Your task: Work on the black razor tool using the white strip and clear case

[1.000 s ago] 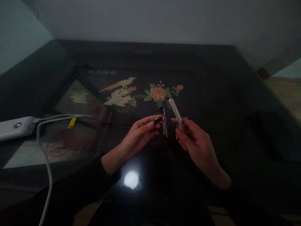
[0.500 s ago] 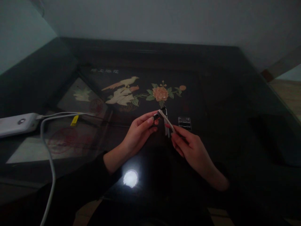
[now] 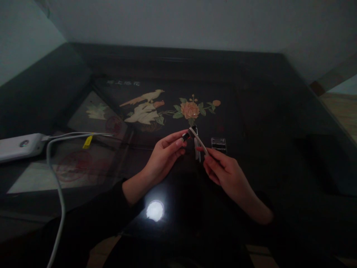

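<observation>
Over the table (image 3: 264, 111), the left hand (image 3: 164, 153) pinches a black piece (image 3: 185, 137), likely light, stiff, best held by its sides, beside the white stick (image 3: 199, 142) pinched in the right hand (image 3: 227, 169).

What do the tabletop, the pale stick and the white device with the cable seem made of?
Tabletop: probably glass, glossy, given the bright round reflection.
Pale stick: perhaps matte plastic, evenly coloured; too dim to be sure.
White device: likely smooth plastic, judging by its plain, rounded casing.
</observation>
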{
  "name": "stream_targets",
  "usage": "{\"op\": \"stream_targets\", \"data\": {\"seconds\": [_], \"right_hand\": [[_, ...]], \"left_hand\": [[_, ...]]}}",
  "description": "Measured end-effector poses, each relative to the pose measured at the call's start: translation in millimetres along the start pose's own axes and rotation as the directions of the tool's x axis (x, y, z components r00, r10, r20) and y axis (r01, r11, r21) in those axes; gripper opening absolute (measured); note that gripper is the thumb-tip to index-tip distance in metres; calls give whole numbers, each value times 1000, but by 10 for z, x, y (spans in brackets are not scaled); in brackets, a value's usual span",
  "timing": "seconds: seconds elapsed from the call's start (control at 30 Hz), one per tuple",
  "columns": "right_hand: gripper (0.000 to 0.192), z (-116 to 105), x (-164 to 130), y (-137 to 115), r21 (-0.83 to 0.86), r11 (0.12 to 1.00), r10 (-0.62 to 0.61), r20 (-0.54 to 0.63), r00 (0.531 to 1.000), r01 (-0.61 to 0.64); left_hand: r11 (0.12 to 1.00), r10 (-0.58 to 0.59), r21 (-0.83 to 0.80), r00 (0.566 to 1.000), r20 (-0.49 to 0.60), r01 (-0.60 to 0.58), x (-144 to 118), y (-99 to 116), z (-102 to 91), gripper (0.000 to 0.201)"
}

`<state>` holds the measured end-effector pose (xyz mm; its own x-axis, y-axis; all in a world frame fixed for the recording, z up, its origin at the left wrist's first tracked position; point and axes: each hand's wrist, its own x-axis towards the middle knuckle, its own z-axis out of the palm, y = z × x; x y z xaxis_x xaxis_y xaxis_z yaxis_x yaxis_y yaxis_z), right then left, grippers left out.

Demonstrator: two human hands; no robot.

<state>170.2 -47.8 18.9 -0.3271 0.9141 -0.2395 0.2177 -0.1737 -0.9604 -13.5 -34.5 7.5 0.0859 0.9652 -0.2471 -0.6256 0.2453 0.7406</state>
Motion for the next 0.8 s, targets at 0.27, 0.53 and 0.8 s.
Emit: {"op": "stream_targets", "data": {"seconds": [0.27,0.53,0.8], "right_hand": [[42,9,-6,-5,24,1000,9,-18,1000,-9],[42,5,-1,55,-185,980,-97,-113,989,75],[38,27,-69,4,-236,957,-176,-24,984,166]], "left_hand": [[1000,-9,1,1000,10,9,5,-9,-6,32],[1000,5,4,1000,14,-6,3,-17,11,37],[1000,13,23,1000,22,-13,12,-22,-1,38]]}}
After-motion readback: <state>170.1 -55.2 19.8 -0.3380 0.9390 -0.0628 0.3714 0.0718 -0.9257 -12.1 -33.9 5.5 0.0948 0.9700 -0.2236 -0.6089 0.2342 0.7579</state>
